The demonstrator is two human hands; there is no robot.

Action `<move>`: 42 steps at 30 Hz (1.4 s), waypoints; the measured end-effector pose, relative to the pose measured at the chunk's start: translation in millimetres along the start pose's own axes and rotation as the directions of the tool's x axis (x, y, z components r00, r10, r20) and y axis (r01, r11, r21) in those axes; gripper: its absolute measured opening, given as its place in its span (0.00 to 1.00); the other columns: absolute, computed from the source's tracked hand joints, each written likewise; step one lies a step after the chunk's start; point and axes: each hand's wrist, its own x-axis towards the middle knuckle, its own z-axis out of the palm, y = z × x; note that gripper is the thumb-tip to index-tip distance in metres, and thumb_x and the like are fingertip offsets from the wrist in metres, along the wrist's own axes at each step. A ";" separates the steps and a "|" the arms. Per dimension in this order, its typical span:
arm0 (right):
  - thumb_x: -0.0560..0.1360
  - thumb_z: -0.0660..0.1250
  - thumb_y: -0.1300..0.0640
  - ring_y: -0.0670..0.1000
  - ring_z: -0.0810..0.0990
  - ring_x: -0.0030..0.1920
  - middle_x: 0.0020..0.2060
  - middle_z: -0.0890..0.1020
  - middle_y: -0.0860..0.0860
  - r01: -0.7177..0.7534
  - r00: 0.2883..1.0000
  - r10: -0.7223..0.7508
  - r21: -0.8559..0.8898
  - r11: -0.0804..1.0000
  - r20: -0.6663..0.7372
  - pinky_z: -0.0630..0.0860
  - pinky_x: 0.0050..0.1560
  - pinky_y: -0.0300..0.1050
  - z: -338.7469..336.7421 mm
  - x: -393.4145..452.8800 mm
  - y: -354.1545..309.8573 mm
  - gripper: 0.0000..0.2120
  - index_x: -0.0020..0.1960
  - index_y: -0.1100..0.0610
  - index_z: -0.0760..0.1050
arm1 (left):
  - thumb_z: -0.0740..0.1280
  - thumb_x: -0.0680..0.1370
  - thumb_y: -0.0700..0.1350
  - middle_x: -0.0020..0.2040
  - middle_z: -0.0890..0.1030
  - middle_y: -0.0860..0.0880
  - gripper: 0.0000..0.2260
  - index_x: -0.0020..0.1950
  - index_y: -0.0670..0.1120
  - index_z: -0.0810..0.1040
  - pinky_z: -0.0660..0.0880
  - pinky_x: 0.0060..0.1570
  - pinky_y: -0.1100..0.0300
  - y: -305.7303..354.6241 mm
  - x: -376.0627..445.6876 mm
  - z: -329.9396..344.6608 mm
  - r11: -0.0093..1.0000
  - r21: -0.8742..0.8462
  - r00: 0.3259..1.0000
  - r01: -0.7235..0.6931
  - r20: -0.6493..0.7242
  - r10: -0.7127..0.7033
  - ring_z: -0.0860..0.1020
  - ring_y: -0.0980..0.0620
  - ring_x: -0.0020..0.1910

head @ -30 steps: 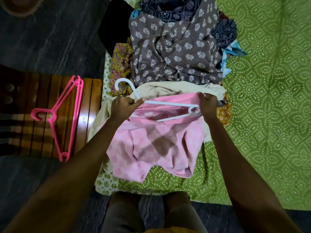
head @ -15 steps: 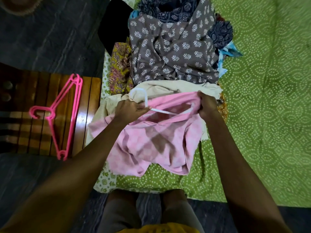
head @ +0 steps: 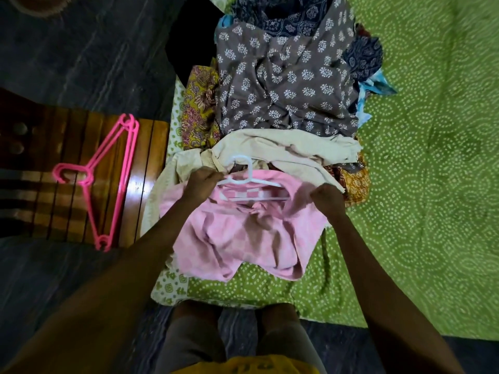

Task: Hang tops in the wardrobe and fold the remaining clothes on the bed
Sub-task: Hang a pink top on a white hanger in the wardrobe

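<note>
Both forearms reach forward over the edge of the green dotted bedspread [head: 418, 184]. The left hand [head: 201, 182] is curled around the left shoulder of a pink checked cotton top [head: 243, 238], pinching fabric at the end of a white plastic hanger [head: 247, 179] set inside the neckline. The right hand [head: 326, 197] is fisted on the top's right shoulder. The top lies on the bed before a heap of printed clothes [head: 286, 85]. No writing is readable. Pink plastic hangers [head: 108, 179] rest on a wooden slatted surface [head: 145, 163].

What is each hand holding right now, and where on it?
Both hands grip the pink top at its neckline: left hand at its left shoulder, by the white hanger, right hand at the right shoulder.
</note>
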 end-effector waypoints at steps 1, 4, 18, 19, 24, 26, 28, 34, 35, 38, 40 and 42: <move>0.75 0.64 0.59 0.60 0.79 0.52 0.49 0.81 0.64 0.092 0.990 -0.093 -0.013 0.996 -0.110 0.69 0.44 0.45 3.2 3.1 -9.6 0.11 0.49 0.68 0.77 | 0.66 0.77 0.37 0.35 0.74 0.41 0.10 0.39 0.32 0.78 0.64 0.35 0.63 -3.0 -0.5 -0.3 0.998 0.068 0.999 -0.010 0.044 0.007 0.70 0.53 0.35; 0.74 0.69 0.55 0.54 0.77 0.52 0.51 0.80 0.57 0.369 0.928 -0.359 0.097 0.925 -0.102 0.67 0.50 0.43 7.4 2.6 -47.6 0.15 0.55 0.64 0.76 | 0.68 0.75 0.37 0.32 0.73 0.43 0.07 0.38 0.36 0.79 0.63 0.31 0.69 -3.5 -2.1 -2.6 0.992 0.107 0.995 -0.066 0.081 0.057 0.69 0.53 0.34; 0.80 0.58 0.58 0.47 0.81 0.33 0.33 0.83 0.51 -0.192 0.687 -0.235 0.483 0.854 0.688 0.78 0.39 0.38 6.0 26.7 -111.7 0.10 0.45 0.59 0.76 | 0.71 0.74 0.40 0.48 0.81 0.43 0.12 0.55 0.38 0.79 0.71 0.45 0.62 17.7 16.9 -10.4 0.989 0.141 0.955 0.038 0.285 -0.077 0.77 0.49 0.47; 0.80 0.59 0.58 0.47 0.81 0.32 0.33 0.84 0.51 -0.260 0.676 -0.213 0.499 0.827 0.705 0.79 0.37 0.38 3.6 31.4 -109.8 0.10 0.45 0.59 0.76 | 0.68 0.76 0.42 0.43 0.81 0.47 0.07 0.52 0.40 0.79 0.71 0.40 0.66 22.1 15.8 -11.7 0.990 0.052 0.944 0.130 0.298 -0.139 0.77 0.53 0.42; 0.77 0.63 0.54 0.49 0.82 0.32 0.34 0.84 0.53 -0.262 0.575 -0.130 0.332 0.906 0.808 0.80 0.36 0.40 1.4 31.1 -108.5 0.07 0.47 0.58 0.76 | 0.61 0.80 0.41 0.40 0.80 0.49 0.07 0.48 0.43 0.79 0.71 0.40 0.66 31.4 16.7 -17.8 0.966 -0.042 0.897 0.253 0.384 -0.219 0.75 0.54 0.39; 0.70 0.67 0.52 0.48 0.82 0.35 0.37 0.85 0.52 -0.313 0.548 -0.154 0.372 0.874 0.822 0.79 0.39 0.40 -1.7 34.4 -106.5 0.12 0.50 0.58 0.77 | 0.62 0.80 0.43 0.40 0.82 0.46 0.08 0.49 0.42 0.79 0.74 0.41 0.63 29.3 20.9 -25.8 0.919 -0.144 0.852 0.368 0.447 -0.271 0.78 0.51 0.40; 0.68 0.69 0.53 0.48 0.81 0.37 0.39 0.84 0.51 -0.357 0.566 -0.128 0.382 0.852 0.815 0.78 0.38 0.38 -7.1 40.7 -99.2 0.12 0.50 0.57 0.78 | 0.60 0.81 0.44 0.36 0.83 0.48 0.09 0.46 0.42 0.78 0.77 0.36 0.64 30.0 22.4 -37.9 0.857 -0.135 0.750 0.497 0.564 -0.346 0.81 0.53 0.34; 0.76 0.66 0.55 0.49 0.70 0.34 0.33 0.74 0.53 0.137 0.853 -0.118 0.000 0.991 0.508 0.65 0.32 0.42 -5.4 48.4 -66.1 0.10 0.37 0.58 0.74 | 0.65 0.78 0.45 0.45 0.79 0.48 0.05 0.48 0.44 0.77 0.73 0.44 0.66 31.6 15.3 -45.5 0.938 0.143 0.767 0.315 0.544 -0.340 0.77 0.52 0.45; 0.75 0.68 0.54 0.49 0.70 0.34 0.32 0.73 0.52 0.169 0.886 -0.182 0.067 0.983 0.427 0.65 0.34 0.43 -5.3 46.2 -62.8 0.11 0.36 0.58 0.73 | 0.65 0.78 0.44 0.45 0.78 0.50 0.03 0.47 0.45 0.76 0.71 0.43 0.68 32.5 12.4 -42.5 0.960 0.100 0.819 0.263 0.503 -0.277 0.75 0.53 0.46; 0.73 0.69 0.55 0.50 0.73 0.43 0.40 0.77 0.52 0.332 0.923 -0.366 0.231 0.914 0.120 0.67 0.44 0.42 -2.6 27.8 -51.1 0.05 0.43 0.56 0.74 | 0.64 0.77 0.37 0.44 0.76 0.53 0.08 0.44 0.50 0.72 0.69 0.47 0.67 29.4 2.0 -35.7 0.995 -0.041 0.902 0.091 0.426 -0.065 0.74 0.54 0.48; 0.71 0.69 0.52 0.52 0.72 0.49 0.48 0.77 0.54 0.600 0.800 -0.592 0.123 0.790 -0.100 0.65 0.46 0.42 4.5 2.9 -42.9 0.12 0.50 0.59 0.75 | 0.69 0.72 0.41 0.47 0.74 0.52 0.09 0.43 0.52 0.71 0.70 0.50 0.61 21.3 -5.2 -36.2 0.999 0.011 0.915 -0.035 0.402 0.028 0.74 0.52 0.51; 0.69 0.67 0.45 0.54 0.72 0.51 0.50 0.77 0.56 0.760 0.626 -0.765 -0.099 0.642 -0.152 0.65 0.47 0.45 14.2 -17.8 -38.8 0.21 0.53 0.59 0.75 | 0.73 0.66 0.51 0.52 0.71 0.49 0.14 0.45 0.53 0.70 0.71 0.50 0.56 14.2 -10.9 -37.6 0.946 0.258 0.933 -0.194 0.346 0.097 0.74 0.49 0.50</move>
